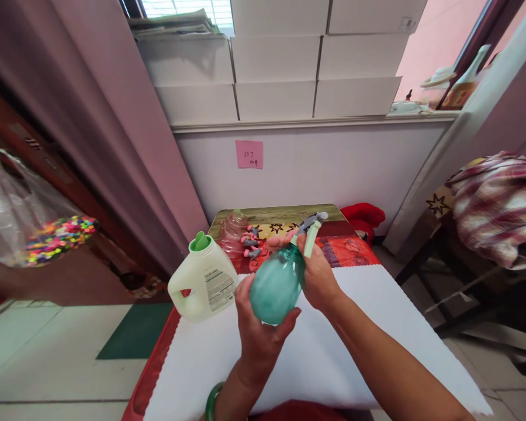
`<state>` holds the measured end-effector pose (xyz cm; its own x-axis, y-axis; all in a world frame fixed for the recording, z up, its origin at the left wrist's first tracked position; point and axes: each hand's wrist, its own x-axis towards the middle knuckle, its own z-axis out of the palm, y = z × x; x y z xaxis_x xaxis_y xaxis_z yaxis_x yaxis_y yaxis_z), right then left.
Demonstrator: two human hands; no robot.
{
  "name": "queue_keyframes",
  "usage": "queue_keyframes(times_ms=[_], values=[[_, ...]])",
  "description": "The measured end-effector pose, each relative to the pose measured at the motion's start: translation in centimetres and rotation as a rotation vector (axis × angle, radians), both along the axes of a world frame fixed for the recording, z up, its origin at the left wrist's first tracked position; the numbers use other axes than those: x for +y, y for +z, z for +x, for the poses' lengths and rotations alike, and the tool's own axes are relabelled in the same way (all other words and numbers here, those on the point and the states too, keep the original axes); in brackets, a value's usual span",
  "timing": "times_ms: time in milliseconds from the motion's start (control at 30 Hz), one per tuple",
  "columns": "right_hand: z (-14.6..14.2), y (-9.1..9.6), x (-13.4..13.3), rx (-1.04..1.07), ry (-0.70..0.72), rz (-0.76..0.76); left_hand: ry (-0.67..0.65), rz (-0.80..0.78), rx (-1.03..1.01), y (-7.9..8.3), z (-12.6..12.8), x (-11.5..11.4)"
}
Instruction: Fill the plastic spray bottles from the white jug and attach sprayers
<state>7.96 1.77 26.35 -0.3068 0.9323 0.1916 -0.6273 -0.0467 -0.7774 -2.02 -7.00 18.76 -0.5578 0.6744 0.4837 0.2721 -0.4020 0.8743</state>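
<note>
A teal spray bottle (pixel 275 286) with a grey and pale-green trigger head is tilted in the air over the white tablecloth (pixel 342 333). My left hand (pixel 260 333) cups its round body from below, with a green bangle on the wrist. Around the neck, just under the trigger, the fingers of my right hand (pixel 318 272) are closed. Left of my hands stands a large white jug (pixel 206 280) with a green cap and a printed label. Behind it lie several clear pinkish bottles (pixel 232 234) with pink and grey spray heads (pixel 251 242).
White boxes (pixel 276 99) are stacked on the ledge, above a pink note (pixel 249 154). A plastic bag (pixel 26 216) of colourful pieces hangs at left. Plaid cloth (pixel 502 204) lies at right, and a red item (pixel 363 217) sits behind the table.
</note>
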Motion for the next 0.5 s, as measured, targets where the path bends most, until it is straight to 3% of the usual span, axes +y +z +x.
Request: queue_keyframes(times_ms=[100,167,233,300,367,433,500], values=[[-0.6,-0.2,-0.6,0.047,-0.042,-0.048,0.229,0.197,0.321,-1.6,-0.7,1.0],[-1.0,-0.3,-0.9,0.115,-0.051,-0.069,0.294,0.293,0.456,-2.3,-0.8,1.3],[-1.2,-0.4,-0.9,0.149,-0.049,-0.062,0.269,0.366,0.52,-2.2,-0.6,1.2],[-1.0,-0.3,-0.6,0.138,-0.057,-0.03,0.108,0.393,0.515,-1.4,-0.1,0.8],[-0.7,-0.1,-0.1,0.123,-0.081,0.018,-0.11,0.365,0.327,-0.1,0.3,0.5],[-0.4,0.2,0.3,0.12,-0.094,0.068,-0.256,0.243,-0.106,1.3,0.3,0.5],[0.0,0.4,0.7,0.118,-0.09,0.109,-0.419,-0.01,-0.579,2.5,-0.3,0.7]])
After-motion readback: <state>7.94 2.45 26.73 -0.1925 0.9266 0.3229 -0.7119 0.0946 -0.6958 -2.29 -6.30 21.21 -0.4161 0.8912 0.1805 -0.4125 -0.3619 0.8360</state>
